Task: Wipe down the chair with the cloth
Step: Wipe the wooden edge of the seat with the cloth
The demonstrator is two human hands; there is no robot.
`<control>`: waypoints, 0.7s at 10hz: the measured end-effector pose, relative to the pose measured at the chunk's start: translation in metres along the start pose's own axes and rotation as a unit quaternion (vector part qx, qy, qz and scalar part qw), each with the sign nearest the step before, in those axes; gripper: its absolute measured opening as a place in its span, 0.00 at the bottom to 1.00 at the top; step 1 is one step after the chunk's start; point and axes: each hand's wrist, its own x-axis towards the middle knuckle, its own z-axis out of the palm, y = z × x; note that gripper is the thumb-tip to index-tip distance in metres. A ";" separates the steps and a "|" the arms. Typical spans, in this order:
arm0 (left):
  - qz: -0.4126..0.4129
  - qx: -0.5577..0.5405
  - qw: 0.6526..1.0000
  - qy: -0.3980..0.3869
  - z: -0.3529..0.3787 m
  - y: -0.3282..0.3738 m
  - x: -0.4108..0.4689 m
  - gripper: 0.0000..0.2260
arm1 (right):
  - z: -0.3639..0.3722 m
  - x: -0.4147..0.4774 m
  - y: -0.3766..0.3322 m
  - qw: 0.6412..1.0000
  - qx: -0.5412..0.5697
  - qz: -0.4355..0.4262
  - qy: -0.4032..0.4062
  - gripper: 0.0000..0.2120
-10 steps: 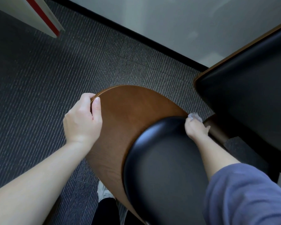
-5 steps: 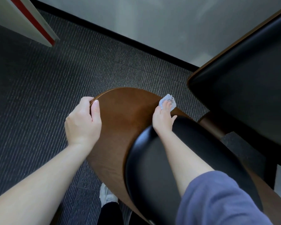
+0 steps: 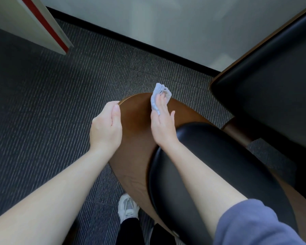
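Dark grey ribbed carpet (image 3: 42, 112) covers the floor and runs up to a pale wall (image 3: 166, 23) edged along the bottom by a black skirting strip (image 3: 148, 47). A white panel (image 3: 25, 23) with a red edge juts in at the upper left. In the middle, seen from above, stands the chair (image 3: 136, 124), its curved brown wooden shell rising toward the camera with a black padded cushion (image 3: 228, 156) set against its inner side. The left hand (image 3: 105, 128) grips the rounded top rim of the wooden shell, with the fingers curled over the far side of the edge and the thumb (image 3: 116, 112) lying along the near face. Just beside it, the right hand (image 3: 162, 124) lies flat on the wood near the top of the shell, with its fingers held straight and close together and its thumb pointing toward the cushion. It presses a small pale grey cloth (image 3: 157, 96) onto the surface. The cloth is bunched and crumpled under and beyond the fingertips, and part of it sticks out past the chair's top edge. A blue-grey sleeve (image 3: 254, 225) is pushed up on the right arm, while the left forearm is bare. A second chair (image 3: 272, 76) with black padding and a wooden rim fills the upper right, close to the first. A white shoe (image 3: 127, 207) and a black trouser leg (image 3: 129, 232) show on the carpet below the shell.
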 end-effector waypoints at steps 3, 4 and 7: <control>-0.169 -0.214 0.944 -0.184 -0.027 0.002 0.021 0.16 | 0.010 -0.026 -0.036 0.993 -0.047 -0.092 -0.058 0.31; -0.207 -0.277 0.912 -0.222 -0.030 -0.004 0.027 0.17 | 0.024 -0.046 -0.045 0.988 -0.066 -0.124 -0.069 0.31; -0.181 -0.247 0.899 -0.314 -0.063 -0.016 0.019 0.16 | 0.049 -0.089 -0.040 0.980 -0.118 -0.137 -0.087 0.32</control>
